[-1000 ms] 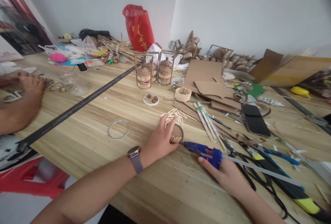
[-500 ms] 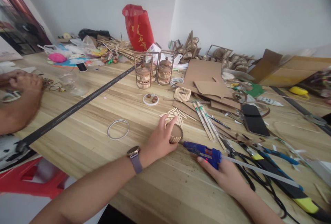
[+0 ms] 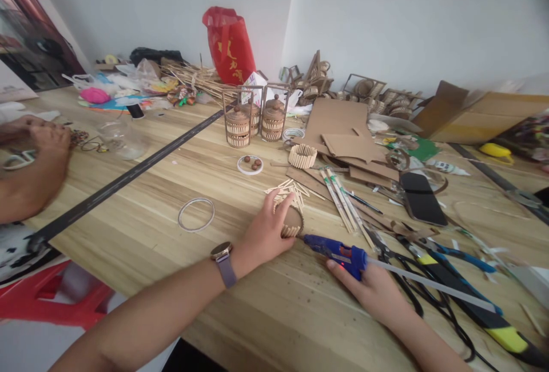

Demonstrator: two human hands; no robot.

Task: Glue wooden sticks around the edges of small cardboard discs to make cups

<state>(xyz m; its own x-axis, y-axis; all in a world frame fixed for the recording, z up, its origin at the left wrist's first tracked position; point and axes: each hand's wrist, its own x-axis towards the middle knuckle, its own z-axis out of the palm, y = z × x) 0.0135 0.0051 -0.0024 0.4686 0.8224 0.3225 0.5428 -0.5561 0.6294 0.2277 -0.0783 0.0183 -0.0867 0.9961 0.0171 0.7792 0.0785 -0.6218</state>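
My left hand [image 3: 268, 229], with a watch on its wrist, curves its fingers round a small round piece [image 3: 291, 223] edged with short wooden sticks. In my right hand [image 3: 380, 292] is a blue glue gun [image 3: 337, 253] with a long clear glue stick out of its back. The gun's nozzle is at the lower right edge of the round piece; whether it touches is too small to tell. Loose short sticks [image 3: 300, 189] lie just behind my left fingers. Farther back stands a ring of upright sticks [image 3: 302, 156].
A white ring [image 3: 196, 214] lies left of my left hand. Behind are a dish of brown beads [image 3: 250, 165] and small lidded baskets [image 3: 238, 127]. Pliers, a phone [image 3: 422, 199] and cardboard [image 3: 338, 120] lie right. Another person's hands [image 3: 47, 137] are at far left.
The other person's hands at the far left have shifted slightly. My hands, the glue gun and the round piece show no visible movement.
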